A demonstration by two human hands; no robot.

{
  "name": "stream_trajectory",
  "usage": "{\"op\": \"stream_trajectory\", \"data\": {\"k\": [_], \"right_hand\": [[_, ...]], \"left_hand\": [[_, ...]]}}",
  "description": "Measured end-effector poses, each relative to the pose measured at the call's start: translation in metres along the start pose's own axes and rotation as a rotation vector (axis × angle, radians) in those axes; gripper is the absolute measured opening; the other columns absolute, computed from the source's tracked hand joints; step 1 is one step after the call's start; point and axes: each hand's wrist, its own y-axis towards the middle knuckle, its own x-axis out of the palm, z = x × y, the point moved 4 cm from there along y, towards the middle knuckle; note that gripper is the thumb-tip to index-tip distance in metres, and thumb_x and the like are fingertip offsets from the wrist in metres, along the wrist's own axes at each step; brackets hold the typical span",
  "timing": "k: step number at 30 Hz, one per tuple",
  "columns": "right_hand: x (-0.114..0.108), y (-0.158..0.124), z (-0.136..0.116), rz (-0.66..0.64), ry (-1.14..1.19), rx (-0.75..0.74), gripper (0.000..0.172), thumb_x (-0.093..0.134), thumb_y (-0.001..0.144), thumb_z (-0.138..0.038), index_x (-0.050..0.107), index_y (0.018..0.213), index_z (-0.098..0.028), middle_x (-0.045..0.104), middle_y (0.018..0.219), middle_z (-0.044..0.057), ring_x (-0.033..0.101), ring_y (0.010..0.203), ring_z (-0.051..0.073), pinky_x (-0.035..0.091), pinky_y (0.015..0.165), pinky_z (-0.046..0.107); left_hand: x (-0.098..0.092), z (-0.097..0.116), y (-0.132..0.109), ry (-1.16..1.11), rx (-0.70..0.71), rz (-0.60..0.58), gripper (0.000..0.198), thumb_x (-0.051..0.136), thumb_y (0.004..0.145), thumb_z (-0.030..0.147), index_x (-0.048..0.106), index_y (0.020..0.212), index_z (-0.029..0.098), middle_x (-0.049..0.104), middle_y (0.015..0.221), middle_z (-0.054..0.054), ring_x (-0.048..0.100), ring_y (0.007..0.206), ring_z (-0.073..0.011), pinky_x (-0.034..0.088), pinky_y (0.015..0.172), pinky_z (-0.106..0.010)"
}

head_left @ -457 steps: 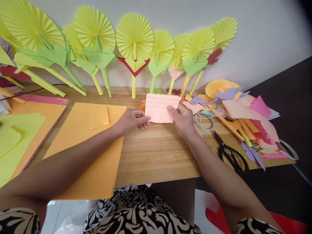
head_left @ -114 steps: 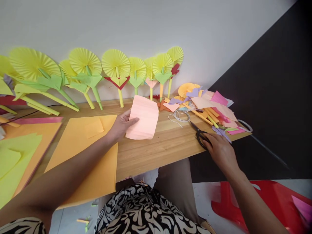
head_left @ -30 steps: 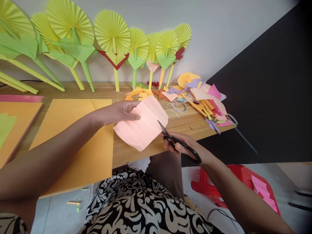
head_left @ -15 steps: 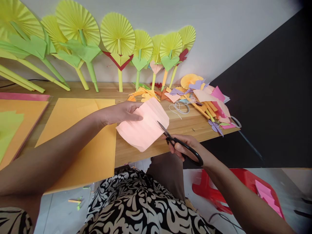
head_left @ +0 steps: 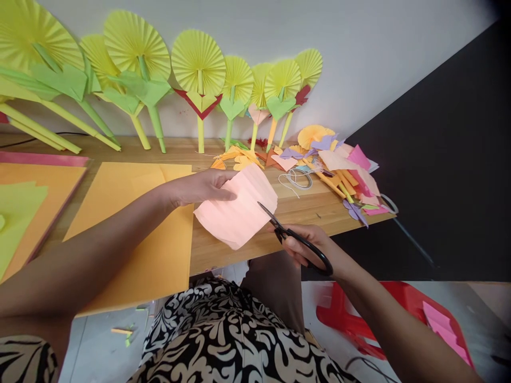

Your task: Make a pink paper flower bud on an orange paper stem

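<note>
My left hand (head_left: pixel 199 187) pinches the upper left edge of a creased pale pink paper sheet (head_left: pixel 235 210) and holds it above the front of the wooden table (head_left: pixel 303 207). My right hand (head_left: pixel 307 246) grips black scissors (head_left: pixel 295 239) by the handles. The blade tips touch the sheet's right edge, near its upper corner. The sheet shows several fold lines running across it.
Large orange paper sheets (head_left: pixel 136 213) lie at left. Yellow pleated paper fans (head_left: pixel 198 64) on stems lean on the wall. A heap of coloured paper scraps (head_left: pixel 343 170) and a white cord coil (head_left: pixel 297 178) sit at right. A red stool (head_left: pixel 359 314) stands on the floor.
Over the last second both hands and the pink sheet stay nearly still, with the scissor tips at its right edge. Earlier, my right hand picked the scissors off the table.
</note>
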Motion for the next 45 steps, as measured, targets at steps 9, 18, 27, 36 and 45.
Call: {"op": "stream_trajectory", "data": {"k": [9, 18, 27, 36, 45], "right_hand": [[0.000, -0.005, -0.003, 0.029, -0.076, 0.008, 0.065, 0.056, 0.088, -0.065, 0.066, 0.121, -0.010, 0.045, 0.051, -0.006, 0.044, 0.041, 0.009, 0.041, 0.048, 0.024], [0.003, 0.002, -0.012, -0.028, -0.109, -0.036, 0.061, 0.058, 0.085, -0.069, 0.066, 0.111, -0.014, 0.051, 0.076, 0.000, 0.049, 0.062, 0.011, 0.053, 0.069, 0.031], [0.004, 0.009, -0.025, -0.079, -0.158, -0.085, 0.049, 0.054, 0.090, -0.065, 0.052, 0.079, -0.017, 0.044, 0.071, -0.001, 0.047, 0.068, 0.013, 0.042, 0.064, 0.026], [0.004, 0.016, -0.012, -0.034, 0.043, -0.076, 0.040, 0.062, 0.089, -0.055, 0.058, 0.098, -0.017, 0.064, 0.084, 0.003, 0.048, 0.054, 0.008, 0.044, 0.055, 0.025], [0.004, 0.015, -0.020, 0.036, -0.039, -0.033, 0.048, 0.065, 0.082, -0.063, 0.060, 0.091, -0.016, 0.064, 0.069, 0.001, 0.042, 0.043, 0.006, 0.032, 0.046, 0.023]], "left_hand": [[-0.009, -0.018, 0.005, -0.092, -0.089, 0.150, 0.031, 0.080, 0.079, 0.036, 0.076, 0.104, 0.018, 0.079, 0.103, -0.009, 0.074, 0.086, -0.0176, 0.058, 0.083, -0.029], [-0.008, -0.013, 0.003, -0.011, -0.120, 0.210, 0.024, 0.079, 0.078, 0.040, 0.079, 0.087, 0.017, 0.079, 0.091, -0.006, 0.072, 0.075, -0.0153, 0.058, 0.074, -0.027], [-0.006, -0.003, 0.002, 0.079, -0.049, 0.183, 0.017, 0.078, 0.079, 0.034, 0.078, 0.080, 0.017, 0.077, 0.079, -0.002, 0.069, 0.068, -0.0115, 0.054, 0.060, -0.019], [-0.009, -0.004, 0.001, 0.070, -0.037, 0.141, 0.016, 0.077, 0.081, 0.035, 0.079, 0.081, 0.018, 0.079, 0.084, -0.004, 0.071, 0.072, -0.0142, 0.056, 0.070, -0.025], [-0.009, -0.004, 0.001, 0.078, -0.029, 0.159, 0.015, 0.077, 0.080, 0.033, 0.079, 0.083, 0.019, 0.078, 0.083, -0.003, 0.070, 0.071, -0.0133, 0.054, 0.066, -0.022]]}}
